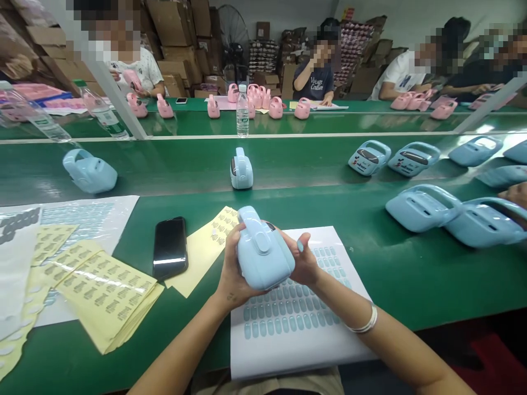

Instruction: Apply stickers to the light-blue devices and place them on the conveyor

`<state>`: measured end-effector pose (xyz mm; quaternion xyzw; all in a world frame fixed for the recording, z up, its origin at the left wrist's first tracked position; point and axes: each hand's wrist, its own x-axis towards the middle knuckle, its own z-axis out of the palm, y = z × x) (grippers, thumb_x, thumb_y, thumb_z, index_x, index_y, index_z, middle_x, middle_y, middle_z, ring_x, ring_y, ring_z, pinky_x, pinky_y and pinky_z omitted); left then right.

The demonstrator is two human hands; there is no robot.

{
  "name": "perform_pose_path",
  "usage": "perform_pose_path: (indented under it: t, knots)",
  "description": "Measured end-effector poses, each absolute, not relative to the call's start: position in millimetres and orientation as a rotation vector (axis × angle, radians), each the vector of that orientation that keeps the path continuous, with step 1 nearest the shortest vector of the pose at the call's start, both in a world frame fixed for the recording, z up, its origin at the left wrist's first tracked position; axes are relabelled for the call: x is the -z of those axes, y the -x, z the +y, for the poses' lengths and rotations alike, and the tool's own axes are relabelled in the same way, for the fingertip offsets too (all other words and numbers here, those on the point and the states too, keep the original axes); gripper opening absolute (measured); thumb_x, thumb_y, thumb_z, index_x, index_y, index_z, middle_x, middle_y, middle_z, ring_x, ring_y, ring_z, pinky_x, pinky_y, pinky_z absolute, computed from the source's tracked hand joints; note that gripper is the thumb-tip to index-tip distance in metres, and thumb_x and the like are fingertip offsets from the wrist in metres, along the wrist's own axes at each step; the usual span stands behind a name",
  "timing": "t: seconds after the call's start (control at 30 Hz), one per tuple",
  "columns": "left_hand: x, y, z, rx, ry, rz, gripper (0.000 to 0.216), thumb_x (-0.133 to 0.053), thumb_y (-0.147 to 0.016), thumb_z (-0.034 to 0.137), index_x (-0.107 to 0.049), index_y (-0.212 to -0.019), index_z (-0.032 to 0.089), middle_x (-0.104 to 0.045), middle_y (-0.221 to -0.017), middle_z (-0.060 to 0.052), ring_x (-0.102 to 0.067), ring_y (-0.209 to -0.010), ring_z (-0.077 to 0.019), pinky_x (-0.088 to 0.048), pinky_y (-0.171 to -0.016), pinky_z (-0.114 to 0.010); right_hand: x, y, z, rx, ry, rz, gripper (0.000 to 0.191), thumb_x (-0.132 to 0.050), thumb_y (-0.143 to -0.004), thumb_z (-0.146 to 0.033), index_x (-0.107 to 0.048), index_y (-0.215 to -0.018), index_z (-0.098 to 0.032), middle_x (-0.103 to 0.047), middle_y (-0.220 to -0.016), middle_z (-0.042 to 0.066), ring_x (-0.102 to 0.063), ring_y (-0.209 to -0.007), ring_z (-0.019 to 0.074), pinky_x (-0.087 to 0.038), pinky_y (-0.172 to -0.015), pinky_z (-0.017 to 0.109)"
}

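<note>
Both my hands hold a light blue plastic case with a carry handle [265, 258], tilted above the green table. My left hand [230, 266] wraps round its left side and underside. My right hand [307, 266] supports its right side, with the fingers partly hidden behind it. The right thumb stands up off the case, and a small pale blue oval, like a sticker [300, 244], shows at its tip. Beneath my hands lies a white sheet of pale blue oval stickers [284, 326]. A yellow label sheet [201, 263] lies to the left, close to my left hand.
A black phone [170, 247] and stacked yellow label sheets [107, 291] lie left. More blue cases [424, 208] stand right, near another person's hand [516, 195]. One blue case [241, 169] and a water bottle [242, 112] stand ahead. People opposite sit among pink cases [275, 108].
</note>
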<state>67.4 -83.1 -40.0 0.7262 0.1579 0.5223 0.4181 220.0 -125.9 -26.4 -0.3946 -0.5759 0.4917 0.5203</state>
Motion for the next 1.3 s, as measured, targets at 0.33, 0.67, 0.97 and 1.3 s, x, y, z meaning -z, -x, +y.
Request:
perform_pose_path:
  t: [0.33,0.67,0.97,1.3]
  knots:
    - [42,-70,-73,-1.5,-2.13,0.139,0.094,-0.076,-0.059,0.034,-0.024,-0.137,0.028,-0.034,-0.133,-0.015,-0.038,-0.12,-0.0306,-0.039,-0.093,-0.049,-43,-239,-143,0.462,0.887,-1.539,0.016,-0.064,-0.08,-0.036,-0.059,-0.083,-0.021,-0.058,-0.076,0.0,-0.057,-0.07,0.0136,-0.048,-0.061,0.03]
    - [37,-71,-79,-1.504,-2.249,0.14,0.088,-0.072,-0.065,0.025,-0.023,-0.138,0.027,-0.033,-0.133,-0.016,-0.039,-0.12,-0.0281,-0.04,-0.092,-0.048,-35,-229,-146,0.902,0.708,-1.706,0.018,-0.066,-0.08,-0.022,-0.059,-0.065,-0.017,-0.055,-0.06,-0.003,-0.048,-0.055,0.0086,-0.036,-0.046,0.027]
    - [34,-69,-80,-1.503,-2.281,0.179,0.086,-0.073,-0.066,0.029,-0.023,-0.137,0.03,-0.034,-0.132,-0.018,-0.039,-0.121,-0.0297,-0.041,-0.091,-0.051,-36,-230,-147,0.842,0.792,-1.768,0.018,-0.066,-0.08,-0.025,-0.06,-0.064,-0.019,-0.057,-0.054,-0.004,-0.048,-0.055,0.0091,-0.036,-0.047,0.027]
    - [33,-65,-73,-1.498,-2.337,0.197,0.089,-0.074,-0.065,0.027,-0.022,-0.138,0.03,-0.031,-0.135,-0.017,-0.035,-0.124,-0.0301,-0.036,-0.094,-0.054,-41,-229,-150,0.401,0.946,-1.862,0.015,-0.066,-0.079,-0.028,-0.057,-0.07,-0.019,-0.056,-0.064,-0.001,-0.048,-0.069,0.0137,-0.042,-0.062,0.028]
